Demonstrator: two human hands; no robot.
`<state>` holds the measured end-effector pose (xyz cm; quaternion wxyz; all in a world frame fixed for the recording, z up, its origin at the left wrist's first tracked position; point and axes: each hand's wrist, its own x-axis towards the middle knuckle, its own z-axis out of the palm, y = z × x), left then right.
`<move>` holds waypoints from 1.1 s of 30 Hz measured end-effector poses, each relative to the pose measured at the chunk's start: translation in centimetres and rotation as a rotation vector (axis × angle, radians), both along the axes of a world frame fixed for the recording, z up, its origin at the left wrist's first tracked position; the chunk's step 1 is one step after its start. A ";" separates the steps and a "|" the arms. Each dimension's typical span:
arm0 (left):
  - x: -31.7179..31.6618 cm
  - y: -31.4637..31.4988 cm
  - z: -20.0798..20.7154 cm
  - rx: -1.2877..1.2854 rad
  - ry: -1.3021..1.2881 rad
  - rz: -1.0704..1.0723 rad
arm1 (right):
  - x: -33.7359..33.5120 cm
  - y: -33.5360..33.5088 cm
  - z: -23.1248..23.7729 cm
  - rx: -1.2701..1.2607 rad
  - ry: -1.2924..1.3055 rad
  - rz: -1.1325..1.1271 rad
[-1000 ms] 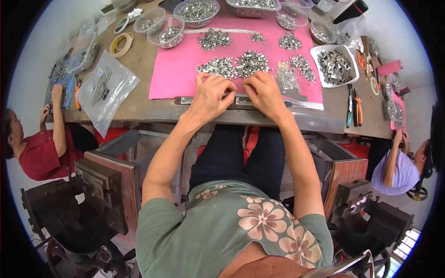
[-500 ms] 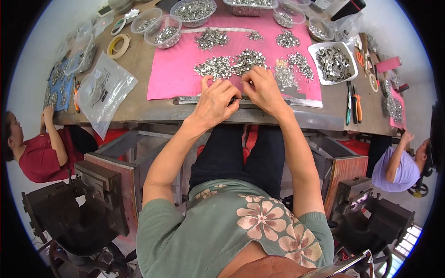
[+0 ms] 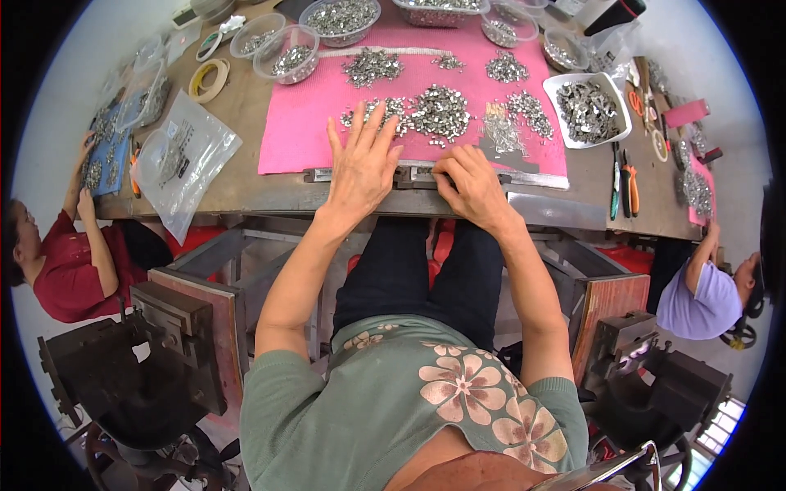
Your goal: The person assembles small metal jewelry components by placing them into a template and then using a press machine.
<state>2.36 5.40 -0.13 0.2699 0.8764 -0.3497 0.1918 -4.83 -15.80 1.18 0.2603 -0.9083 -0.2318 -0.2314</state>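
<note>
My left hand reaches out with its fingers spread, the tips over a left-hand pile of small silvery metal pieces. Beside that pile lies another heap of shiny pieces. At the front edge of the pink mat rests a narrow metal bar-like fixture, partly covered by my hands. My right hand is closed at the fixture, fingers bent and pressed together; whatever they hold is hidden. Thin silvery pins lie just beyond it on a grey patch.
Clear plastic tubs of metal parts line the back. A white dish of parts and pliers stand right. Tape and a plastic bag lie left. Co-workers sit on both sides, beyond dark machines.
My left hand has opened from a pinch and spread forward over the left pile. My right hand has lowered slightly to the fixture. Both co-workers' hands have moved.
</note>
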 end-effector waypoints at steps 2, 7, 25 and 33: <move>-0.1 0.0 -0.2 0.076 -0.011 0.063 | -0.2 -0.2 -0.1 0.011 -0.003 0.000; -1.8 -0.7 0.6 0.240 0.222 -0.073 | -0.6 -0.7 -0.2 0.145 0.020 -0.080; 1.8 0.4 0.5 -0.088 0.179 0.047 | 3.4 1.8 -0.3 0.059 0.005 -0.084; 2.0 -0.3 0.0 -0.036 0.091 0.081 | 4.6 1.9 -0.2 -0.054 0.065 -0.009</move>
